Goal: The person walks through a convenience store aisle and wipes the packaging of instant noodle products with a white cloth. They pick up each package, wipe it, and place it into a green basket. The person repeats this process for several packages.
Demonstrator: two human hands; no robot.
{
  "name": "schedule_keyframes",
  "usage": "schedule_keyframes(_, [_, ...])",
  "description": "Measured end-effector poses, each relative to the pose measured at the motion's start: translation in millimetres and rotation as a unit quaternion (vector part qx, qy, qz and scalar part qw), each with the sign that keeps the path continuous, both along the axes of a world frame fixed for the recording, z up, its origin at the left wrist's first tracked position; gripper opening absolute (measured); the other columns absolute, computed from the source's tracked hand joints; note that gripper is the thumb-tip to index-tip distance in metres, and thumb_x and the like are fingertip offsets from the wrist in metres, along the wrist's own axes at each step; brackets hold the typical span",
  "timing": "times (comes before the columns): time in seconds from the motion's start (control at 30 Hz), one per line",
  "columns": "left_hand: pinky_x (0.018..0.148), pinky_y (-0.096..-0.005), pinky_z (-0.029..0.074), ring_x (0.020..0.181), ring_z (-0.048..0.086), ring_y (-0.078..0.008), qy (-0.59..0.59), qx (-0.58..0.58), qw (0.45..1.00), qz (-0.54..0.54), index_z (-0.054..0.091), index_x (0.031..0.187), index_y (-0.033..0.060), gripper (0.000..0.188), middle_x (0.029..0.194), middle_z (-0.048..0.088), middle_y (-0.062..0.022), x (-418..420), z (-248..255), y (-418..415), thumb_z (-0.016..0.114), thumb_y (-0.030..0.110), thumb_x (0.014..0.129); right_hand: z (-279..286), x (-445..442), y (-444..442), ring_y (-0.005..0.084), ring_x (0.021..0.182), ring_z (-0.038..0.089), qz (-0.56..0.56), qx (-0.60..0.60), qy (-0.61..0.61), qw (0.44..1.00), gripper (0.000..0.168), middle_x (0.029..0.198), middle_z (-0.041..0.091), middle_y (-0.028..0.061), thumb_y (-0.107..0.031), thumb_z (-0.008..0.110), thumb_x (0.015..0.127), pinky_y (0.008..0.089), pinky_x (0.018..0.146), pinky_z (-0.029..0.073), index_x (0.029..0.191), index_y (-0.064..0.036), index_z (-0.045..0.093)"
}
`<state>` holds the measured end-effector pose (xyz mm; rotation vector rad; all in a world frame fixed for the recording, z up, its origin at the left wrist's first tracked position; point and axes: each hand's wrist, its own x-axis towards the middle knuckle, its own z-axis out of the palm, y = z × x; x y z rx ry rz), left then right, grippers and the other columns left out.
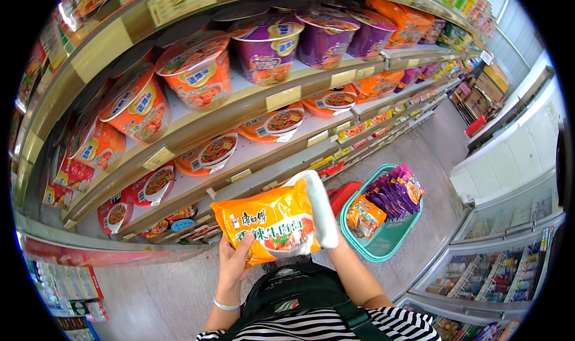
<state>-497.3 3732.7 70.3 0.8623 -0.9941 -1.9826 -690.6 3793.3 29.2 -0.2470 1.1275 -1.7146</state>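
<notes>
My left hand (234,256) grips the lower left corner of an orange instant noodle packet (265,222), thumb on its front. The packet is held up before my waist and bears writing and a picture of a noodle bowl. My right forearm (355,269) reaches up to a folded white cloth (321,210), held upright against the packet's right side. The cloth and packet hide my right fingers. On the floor to the right stands a turquoise shopping basket (382,253). Inside lie an orange noodle packet (364,216) and several purple noodle packets (395,192).
Ahead, a curved-looking store shelf (251,98) carries orange noodle cups (197,74), purple noodle cups (269,49) and orange noodle bowls (272,123). Glass-topped display cabinets (485,269) stand at the right. Cardboard boxes (483,89) are stacked at the aisle's far end.
</notes>
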Motion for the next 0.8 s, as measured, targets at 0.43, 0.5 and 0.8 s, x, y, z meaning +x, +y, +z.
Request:
schedule_keyframes(0.43, [0.091,-0.0336,0.042,0.112,0.045,-0.0193,0.024,0.036,0.977,-0.207,0.017,0.136,0.0058,0.058,0.126,0.039,-0.0109,-34,-47,17,0.040,0.037,0.092,59,46,2,0.0237,0.094,0.051,-0.143,-0.071,0.533,0.831,0.018,0.099,0.051,0.0146,-0.002,0.059,0.077,0.0299,0.082,0.040,0.094,0.001,0.055])
schedule_keyframes(0.5, [0.092,-0.0342,0.041,0.111,0.046,-0.0190,0.044,0.034,0.979,-0.195,0.019,0.135,0.0050,0.063,0.126,0.040,-0.0101,-30,-51,23,0.048,0.036,0.090,65,38,0,0.0254,0.090,0.053,-0.139,-0.067,0.579,0.801,0.014,0.096,0.052,0.0146,0.001,0.059,0.075,0.0309,0.078,0.043,0.090,0.001,0.057])
schedule_keyframes(0.8, [0.096,-0.0448,0.040,0.110,0.050,-0.0320,0.216,0.229,0.943,-0.104,0.033,0.126,-0.0017,0.062,0.122,0.048,-0.0190,-14,-24,16,0.053,0.016,0.070,47,-13,13,0.0216,0.084,0.056,-0.156,-0.025,0.543,0.825,0.013,0.093,0.055,0.0134,0.004,0.052,0.079,0.0292,0.075,0.044,0.089,0.003,0.060])
